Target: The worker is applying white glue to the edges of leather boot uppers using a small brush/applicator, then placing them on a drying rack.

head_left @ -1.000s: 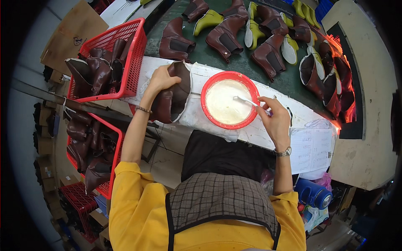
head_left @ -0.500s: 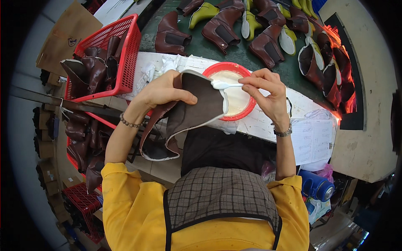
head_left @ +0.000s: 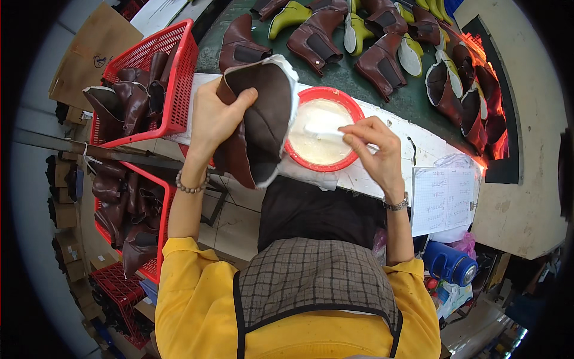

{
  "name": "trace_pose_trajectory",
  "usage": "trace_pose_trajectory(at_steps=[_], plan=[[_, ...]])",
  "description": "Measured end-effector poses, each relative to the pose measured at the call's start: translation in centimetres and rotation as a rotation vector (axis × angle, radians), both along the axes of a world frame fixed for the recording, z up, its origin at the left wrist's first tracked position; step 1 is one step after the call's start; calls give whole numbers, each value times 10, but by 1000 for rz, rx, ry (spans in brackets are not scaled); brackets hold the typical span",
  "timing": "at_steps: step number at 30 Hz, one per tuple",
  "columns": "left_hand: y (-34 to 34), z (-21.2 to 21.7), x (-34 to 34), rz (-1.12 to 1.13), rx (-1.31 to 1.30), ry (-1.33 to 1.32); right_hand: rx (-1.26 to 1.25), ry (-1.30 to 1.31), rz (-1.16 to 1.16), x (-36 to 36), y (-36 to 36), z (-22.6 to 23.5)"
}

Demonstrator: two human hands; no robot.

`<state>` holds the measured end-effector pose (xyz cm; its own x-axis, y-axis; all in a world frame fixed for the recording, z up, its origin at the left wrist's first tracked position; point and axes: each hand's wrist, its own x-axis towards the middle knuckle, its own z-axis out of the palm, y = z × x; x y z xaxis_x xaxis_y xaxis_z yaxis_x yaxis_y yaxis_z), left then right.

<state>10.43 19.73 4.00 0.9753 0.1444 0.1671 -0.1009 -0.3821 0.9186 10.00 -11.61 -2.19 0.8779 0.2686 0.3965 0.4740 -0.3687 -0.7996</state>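
Your left hand grasps a brown leather boot upper, thumb on its dark inner face, its white-coated edge held just beside the rim of a red bowl. Your right hand pinches a white brush over the bowl's pale paste; whether the bristles touch it cannot be told. Beyond the white board, brown boots lie on a green surface.
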Motion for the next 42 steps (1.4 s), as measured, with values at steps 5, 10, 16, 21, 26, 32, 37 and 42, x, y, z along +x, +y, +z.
trace_pose_trajectory(at_steps=[5,10,16,21,26,32,37,42], plan=[[28,-53,20,16,333,-70,-673,-3,-240,15,-7,-14],[44,-95,-27,-134,704,-132,-607,-43,-308,10,-17,-17],[47,-112,-49,-62,825,-52,-397,79,-263,12,-29,-19],[51,-96,-55,-40,583,-216,-293,79,-285,10,-24,-12],[37,-70,-79,-175,516,-406,106,100,-33,9,-1,-3],[10,-47,-80,-376,384,-625,110,8,-88,41,2,12],[-6,-41,-74,-124,403,-581,166,-133,-39,28,0,19],[-9,-48,-52,-61,392,-823,136,-239,-6,8,-1,22]])
